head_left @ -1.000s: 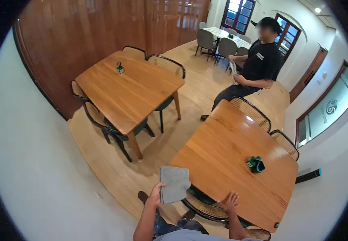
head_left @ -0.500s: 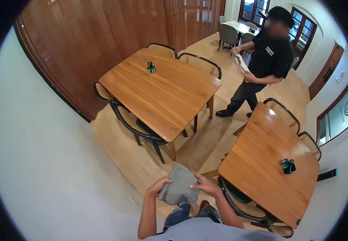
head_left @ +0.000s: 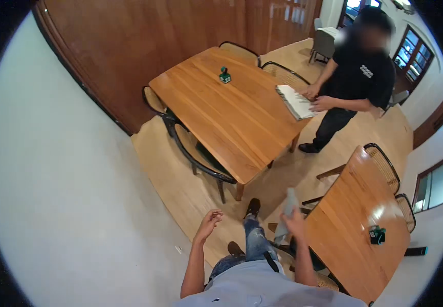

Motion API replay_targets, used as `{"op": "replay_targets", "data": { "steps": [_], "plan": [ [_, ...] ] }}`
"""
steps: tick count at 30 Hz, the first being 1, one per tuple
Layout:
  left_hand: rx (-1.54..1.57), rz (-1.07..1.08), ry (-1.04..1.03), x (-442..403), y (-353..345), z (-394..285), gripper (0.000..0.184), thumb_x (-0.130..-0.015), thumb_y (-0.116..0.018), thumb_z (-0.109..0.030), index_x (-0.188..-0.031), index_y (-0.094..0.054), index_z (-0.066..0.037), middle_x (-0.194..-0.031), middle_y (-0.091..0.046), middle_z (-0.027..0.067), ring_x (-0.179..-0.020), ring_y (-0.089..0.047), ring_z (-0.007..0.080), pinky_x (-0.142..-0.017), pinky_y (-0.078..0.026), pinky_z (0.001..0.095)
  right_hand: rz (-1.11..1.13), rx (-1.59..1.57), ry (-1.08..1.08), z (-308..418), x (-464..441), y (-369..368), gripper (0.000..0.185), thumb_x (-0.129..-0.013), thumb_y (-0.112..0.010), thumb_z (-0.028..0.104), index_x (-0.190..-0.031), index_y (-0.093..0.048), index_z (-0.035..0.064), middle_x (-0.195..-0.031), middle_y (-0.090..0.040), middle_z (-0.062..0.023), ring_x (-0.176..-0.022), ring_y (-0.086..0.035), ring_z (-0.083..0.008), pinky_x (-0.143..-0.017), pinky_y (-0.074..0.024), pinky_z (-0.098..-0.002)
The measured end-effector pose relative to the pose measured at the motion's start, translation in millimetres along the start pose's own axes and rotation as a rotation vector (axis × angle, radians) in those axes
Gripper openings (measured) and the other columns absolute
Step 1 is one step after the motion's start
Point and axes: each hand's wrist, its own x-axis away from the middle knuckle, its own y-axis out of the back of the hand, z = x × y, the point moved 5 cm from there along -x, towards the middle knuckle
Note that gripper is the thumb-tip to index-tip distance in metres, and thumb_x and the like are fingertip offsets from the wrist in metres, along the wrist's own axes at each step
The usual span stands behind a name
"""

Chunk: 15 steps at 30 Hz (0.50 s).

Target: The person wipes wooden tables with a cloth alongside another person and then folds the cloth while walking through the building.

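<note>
A folded grey cloth [head_left: 291, 198] is gripped in my right hand [head_left: 296, 225], near the closest corner of the right-hand table. The cloth and that hand are smeared by motion. My left hand [head_left: 209, 225] is raised over the floor by the white wall, its fingers loosely curled and apart, with nothing in them.
A wooden table [head_left: 221, 120] stands ahead with a green number stand [head_left: 225, 75] on it. Across its far right corner, a person in black [head_left: 357, 71] has both hands at a flat white item [head_left: 297, 101]. A second wooden table [head_left: 357, 204] is at right. Cane-backed chairs [head_left: 201, 158] surround both.
My left hand has let go of the grey cloth, and my right hand has carried it to the right. The person has brought the white item to the table. My view has shifted forward.
</note>
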Motion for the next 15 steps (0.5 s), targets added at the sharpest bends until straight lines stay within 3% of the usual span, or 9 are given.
{"op": "replay_targets", "data": {
  "steps": [6, 8, 10, 12, 13, 15],
  "plan": [
    [0.034, -0.142, -0.027, -48.6, 30.7, -52.2, 0.030, -0.101, -0.054, -0.024, -0.129, -0.058, -0.013, -0.124, -0.065, 0.0027, -0.106, -0.061, 0.0149, -0.091, -0.045, 0.0339, 0.239, -0.373, 0.131, 82.6, -139.9, -22.5, 0.065, -0.092, -0.065, 0.048, -0.129, -0.053, -0.0041, -0.123, -0.062, -0.0282, -0.111, -0.062, -0.0406, -0.086, -0.0522, -0.0441],
    [0.052, -0.180, -0.027, -72.5, 29.0, -59.1, 0.029, -0.101, -0.054, -0.023, -0.128, -0.058, -0.013, -0.124, -0.065, 0.0025, -0.106, -0.062, 0.0150, -0.091, -0.044, 0.0346, 0.538, -0.667, -0.072, 93.0, -183.1, -87.8, 0.065, -0.095, -0.060, 0.051, -0.136, -0.051, 0.0011, -0.135, -0.056, -0.0253, -0.121, -0.057, -0.0420, -0.096, -0.0489, -0.0469],
    [0.044, -0.205, -0.071, -103.5, 29.1, -60.8, 0.029, -0.099, -0.057, -0.020, -0.127, -0.059, -0.012, -0.123, -0.066, 0.0036, -0.111, -0.060, 0.0192, -0.095, -0.044, 0.0383, 0.201, -0.131, 0.645, 89.6, -226.8, -157.7, 0.065, -0.096, -0.055, 0.055, -0.144, -0.046, 0.0115, -0.146, -0.047, -0.0236, -0.135, -0.045, -0.0407, -0.108, -0.0374, -0.0572],
    [0.043, -0.206, -0.071, -132.3, 22.6, -70.7, 0.029, -0.098, -0.059, -0.019, -0.127, -0.059, -0.012, -0.123, -0.066, 0.0041, -0.114, -0.059, 0.0213, -0.096, -0.043, 0.0401, 0.229, 0.348, 0.576, 109.0, -246.1, -194.6, 0.069, -0.096, -0.050, 0.060, -0.149, -0.042, 0.0171, -0.157, -0.034, -0.0194, -0.147, -0.027, -0.0386, -0.112, -0.0233, -0.0686],
    [-0.188, -0.275, -0.140, -148.8, 22.5, -87.0, 0.031, -0.096, -0.060, -0.017, -0.127, -0.059, -0.010, -0.125, -0.064, 0.0066, -0.117, -0.057, 0.0242, -0.098, -0.042, 0.0420, 0.234, 0.350, 0.565, 115.6, -257.4, -198.3, 0.069, -0.096, -0.050, 0.060, -0.149, -0.042, 0.0171, -0.157, -0.034, -0.0194, -0.147, -0.027, -0.0386, -0.112, -0.0233, -0.0686],
    [-0.660, -0.395, -0.268, -171.4, 17.5, -110.9, 0.035, -0.093, -0.064, -0.015, -0.126, -0.059, -0.007, -0.130, -0.061, 0.0115, -0.123, -0.053, 0.0301, -0.102, -0.040, 0.0459, 0.155, 0.457, 0.744, 127.5, -264.9, -199.8, 0.071, -0.093, -0.053, 0.060, -0.149, -0.042, 0.0179, -0.161, -0.026, -0.0139, -0.149, -0.023, -0.0358, -0.114, -0.0210, -0.0674]
  ]
}}
